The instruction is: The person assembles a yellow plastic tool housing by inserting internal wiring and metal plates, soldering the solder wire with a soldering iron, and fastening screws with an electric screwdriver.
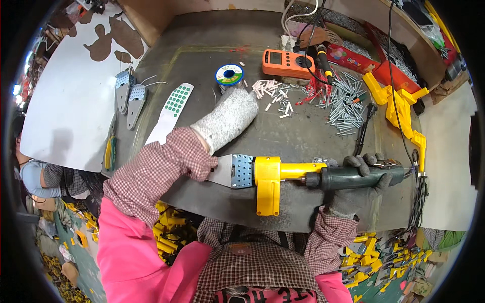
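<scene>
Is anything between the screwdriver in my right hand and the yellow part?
Nothing visible stands between them: the screwdriver in your right hand points left, its nose right by the yellow part.

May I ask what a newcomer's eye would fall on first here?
Probably the yellow piece near the front edge of the bench, with the dark tool in the right hand to its right. Next comes the orange meter toward the back, left of the screws.
</scene>
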`<action>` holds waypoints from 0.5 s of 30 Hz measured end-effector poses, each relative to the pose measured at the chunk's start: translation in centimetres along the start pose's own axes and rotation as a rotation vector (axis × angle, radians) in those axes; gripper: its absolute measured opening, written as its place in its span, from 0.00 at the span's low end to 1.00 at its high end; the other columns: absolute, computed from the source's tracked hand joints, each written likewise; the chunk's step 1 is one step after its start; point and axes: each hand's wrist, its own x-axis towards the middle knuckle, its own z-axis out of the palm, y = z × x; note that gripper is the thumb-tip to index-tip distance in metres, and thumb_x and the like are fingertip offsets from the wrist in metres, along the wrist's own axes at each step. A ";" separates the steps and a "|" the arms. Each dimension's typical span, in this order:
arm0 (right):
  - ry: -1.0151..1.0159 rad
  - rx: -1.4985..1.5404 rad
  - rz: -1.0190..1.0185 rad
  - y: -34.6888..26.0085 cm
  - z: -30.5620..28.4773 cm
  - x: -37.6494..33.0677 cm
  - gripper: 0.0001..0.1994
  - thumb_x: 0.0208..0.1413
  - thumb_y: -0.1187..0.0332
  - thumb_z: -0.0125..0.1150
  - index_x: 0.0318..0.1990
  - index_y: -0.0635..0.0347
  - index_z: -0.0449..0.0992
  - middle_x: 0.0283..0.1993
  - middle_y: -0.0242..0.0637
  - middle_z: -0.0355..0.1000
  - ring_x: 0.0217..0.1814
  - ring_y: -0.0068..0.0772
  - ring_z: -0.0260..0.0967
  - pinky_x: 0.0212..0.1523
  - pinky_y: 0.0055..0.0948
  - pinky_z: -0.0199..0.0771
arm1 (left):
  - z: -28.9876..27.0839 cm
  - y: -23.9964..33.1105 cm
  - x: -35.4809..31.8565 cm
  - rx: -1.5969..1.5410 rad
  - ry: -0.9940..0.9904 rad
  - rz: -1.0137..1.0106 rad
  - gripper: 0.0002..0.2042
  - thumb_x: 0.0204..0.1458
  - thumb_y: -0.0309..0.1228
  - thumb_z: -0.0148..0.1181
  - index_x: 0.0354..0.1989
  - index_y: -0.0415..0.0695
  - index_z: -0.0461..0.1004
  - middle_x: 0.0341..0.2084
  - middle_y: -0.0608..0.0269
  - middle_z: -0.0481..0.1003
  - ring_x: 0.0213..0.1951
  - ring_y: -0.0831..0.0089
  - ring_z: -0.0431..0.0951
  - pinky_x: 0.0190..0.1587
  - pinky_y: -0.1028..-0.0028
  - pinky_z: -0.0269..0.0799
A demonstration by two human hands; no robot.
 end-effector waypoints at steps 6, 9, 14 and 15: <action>0.005 -0.058 0.008 -0.7 -0.8 -0.2 0.17 0.56 0.61 0.64 0.50 0.52 0.69 0.39 0.32 0.68 0.32 0.25 0.66 0.48 0.36 0.68 | -2.0 2.5 -4.6 -0.363 0.271 -0.180 0.08 0.49 0.29 0.59 0.33 0.38 0.71 0.34 0.48 0.74 0.34 0.56 0.77 0.36 0.62 0.74; 0.104 -0.055 -0.017 0.6 0.5 -0.5 0.20 0.57 0.56 0.63 0.50 0.59 0.71 0.35 0.35 0.69 0.30 0.27 0.66 0.46 0.36 0.69 | -3.5 6.7 -12.5 -1.073 0.217 -0.428 0.08 0.45 0.23 0.61 0.32 0.41 0.68 0.31 0.55 0.70 0.30 0.63 0.73 0.33 0.67 0.70; -0.071 0.003 0.034 2.3 1.4 -0.4 0.17 0.57 0.57 0.64 0.46 0.58 0.72 0.34 0.35 0.70 0.30 0.25 0.67 0.46 0.36 0.69 | 0.6 10.7 -14.8 -1.224 0.524 -0.484 0.12 0.40 0.22 0.66 0.33 0.43 0.71 0.33 0.57 0.70 0.37 0.59 0.72 0.41 0.65 0.68; -0.083 0.005 0.040 2.2 1.5 -0.5 0.16 0.57 0.57 0.64 0.44 0.58 0.73 0.34 0.35 0.70 0.30 0.24 0.67 0.45 0.35 0.69 | 1.0 10.8 -14.7 -1.172 0.587 -0.454 0.12 0.40 0.18 0.64 0.33 0.42 0.71 0.34 0.58 0.71 0.37 0.61 0.72 0.40 0.67 0.68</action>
